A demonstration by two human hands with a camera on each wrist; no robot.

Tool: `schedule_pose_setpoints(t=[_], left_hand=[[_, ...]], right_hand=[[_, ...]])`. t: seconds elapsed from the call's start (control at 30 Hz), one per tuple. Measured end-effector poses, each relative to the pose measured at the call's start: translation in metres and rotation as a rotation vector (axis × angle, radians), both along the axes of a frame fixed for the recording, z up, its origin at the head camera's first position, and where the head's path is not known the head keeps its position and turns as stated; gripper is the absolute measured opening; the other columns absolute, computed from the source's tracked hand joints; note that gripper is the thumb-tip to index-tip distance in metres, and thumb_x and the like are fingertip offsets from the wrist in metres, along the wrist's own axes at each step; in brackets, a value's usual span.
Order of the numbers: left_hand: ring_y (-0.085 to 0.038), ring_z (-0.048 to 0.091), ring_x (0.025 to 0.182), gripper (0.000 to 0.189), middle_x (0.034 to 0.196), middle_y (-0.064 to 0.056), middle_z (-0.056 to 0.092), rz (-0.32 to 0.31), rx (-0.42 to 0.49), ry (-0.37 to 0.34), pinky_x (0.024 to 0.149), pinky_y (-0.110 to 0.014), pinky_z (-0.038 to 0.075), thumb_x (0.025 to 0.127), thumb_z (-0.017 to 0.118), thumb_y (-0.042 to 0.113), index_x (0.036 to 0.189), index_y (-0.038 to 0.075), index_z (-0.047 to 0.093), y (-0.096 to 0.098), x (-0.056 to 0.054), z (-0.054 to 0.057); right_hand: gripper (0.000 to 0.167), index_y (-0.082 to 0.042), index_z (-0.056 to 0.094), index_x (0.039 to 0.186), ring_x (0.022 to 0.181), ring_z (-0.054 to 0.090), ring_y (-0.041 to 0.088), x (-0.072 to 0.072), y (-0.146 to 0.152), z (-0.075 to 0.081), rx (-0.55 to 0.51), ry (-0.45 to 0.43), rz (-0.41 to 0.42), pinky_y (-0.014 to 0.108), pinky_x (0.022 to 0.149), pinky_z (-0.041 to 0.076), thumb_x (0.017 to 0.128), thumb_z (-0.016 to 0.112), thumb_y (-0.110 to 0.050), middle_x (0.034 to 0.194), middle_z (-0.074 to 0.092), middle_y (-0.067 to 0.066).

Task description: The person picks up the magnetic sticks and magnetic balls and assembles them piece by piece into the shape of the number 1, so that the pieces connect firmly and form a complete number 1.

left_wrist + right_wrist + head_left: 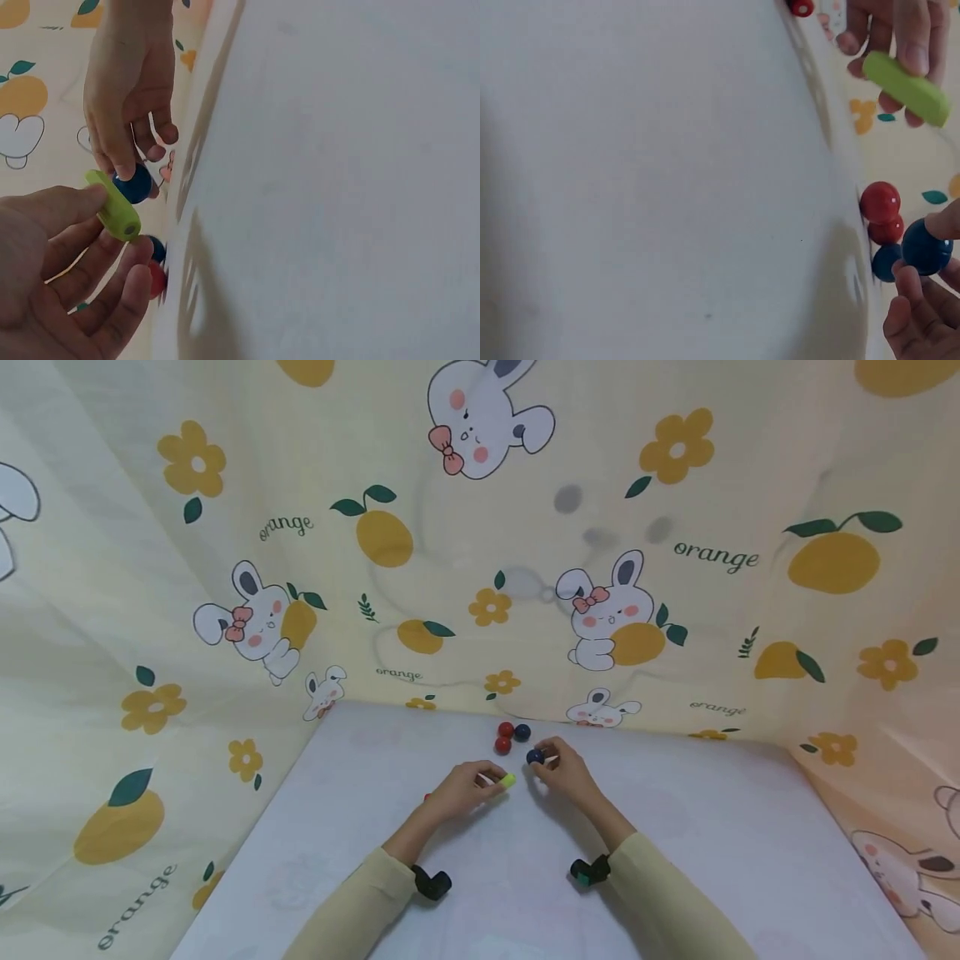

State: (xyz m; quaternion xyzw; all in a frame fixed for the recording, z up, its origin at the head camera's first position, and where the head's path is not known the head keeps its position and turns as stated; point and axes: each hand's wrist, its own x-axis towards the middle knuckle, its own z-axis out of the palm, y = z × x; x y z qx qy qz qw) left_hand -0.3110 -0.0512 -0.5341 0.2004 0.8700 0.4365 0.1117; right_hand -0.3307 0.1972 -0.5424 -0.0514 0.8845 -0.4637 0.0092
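Observation:
My left hand (463,788) pinches a short lime-green stick (114,207) between thumb and fingers, above the white table. A small round grey spot shows on the stick's end in the left wrist view. My right hand (568,773) holds a dark blue ball (927,246) with thumb and fingertips, just right of the stick and apart from it. Beyond the hands, two red balls (503,745) and another dark blue ball (522,732) sit close together on the table.
A small red piece (802,7) with a pale round end lies by the left hand, mostly hidden in the head view. The white table (675,860) meets a patterned cloth backdrop (465,643) at its far edge. A dark wrist camera (432,884) is on the left wrist.

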Motion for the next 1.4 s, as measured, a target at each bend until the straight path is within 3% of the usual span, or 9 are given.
schedule_pose_setpoints(t=[0.23,0.47,0.7,0.9,1.1,1.4], left_hand=[[-0.018,0.069,0.103,0.023,0.114,-0.002,0.074,0.028,0.055,-0.059,0.093,-0.039,0.059,0.105,0.072,0.025,0.124,0.013,0.072,0.014,0.004,-0.006],[-0.016,0.070,0.100,0.025,0.111,-0.002,0.075,0.021,0.064,-0.093,0.092,-0.039,0.059,0.104,0.073,0.027,0.125,0.012,0.072,0.028,0.005,-0.011],[-0.017,0.070,0.098,0.029,0.110,-0.002,0.075,0.034,0.077,-0.112,0.092,-0.039,0.059,0.104,0.073,0.030,0.126,0.012,0.072,0.040,0.005,-0.010],[-0.013,0.068,0.094,0.029,0.107,-0.001,0.076,0.045,0.112,-0.114,0.089,-0.036,0.056,0.105,0.072,0.032,0.125,0.012,0.073,0.049,0.004,-0.018],[-0.013,0.066,0.094,0.031,0.107,-0.001,0.075,0.083,0.121,-0.117,0.086,-0.036,0.055,0.104,0.073,0.034,0.125,0.011,0.074,0.053,0.002,-0.027],[-0.014,0.067,0.101,0.031,0.110,0.003,0.075,0.136,0.083,-0.154,0.095,-0.043,0.055,0.102,0.074,0.040,0.123,0.017,0.075,0.058,0.004,-0.031]], right_hand=[[0.041,-0.006,0.063,0.140,0.100,0.071,0.027,0.010,0.009,-0.011,-0.130,-0.014,0.011,0.031,0.071,0.057,0.101,0.074,-0.015,0.126,0.073,0.020],[0.040,-0.008,0.064,0.143,0.091,0.070,0.025,0.016,0.020,-0.015,-0.250,-0.121,0.012,0.031,0.076,0.054,0.107,0.069,-0.023,0.119,0.076,0.017],[0.046,-0.010,0.061,0.146,0.101,0.069,0.021,0.012,0.026,-0.018,-0.360,-0.238,-0.027,0.031,0.084,0.053,0.107,0.068,-0.033,0.123,0.077,0.009],[0.043,-0.015,0.061,0.146,0.075,0.055,0.017,0.005,0.035,-0.024,-0.496,-0.299,-0.056,0.027,0.065,0.043,0.106,0.071,-0.028,0.110,0.075,0.004],[0.048,-0.018,0.063,0.144,0.055,0.038,0.011,0.003,0.038,-0.028,-0.450,-0.278,-0.014,0.025,0.050,0.031,0.102,0.076,-0.037,0.102,0.075,0.001],[0.042,-0.022,0.067,0.141,0.057,0.038,0.013,0.001,0.037,-0.025,-0.409,-0.339,-0.019,0.026,0.054,0.033,0.102,0.076,-0.035,0.107,0.077,0.000]])
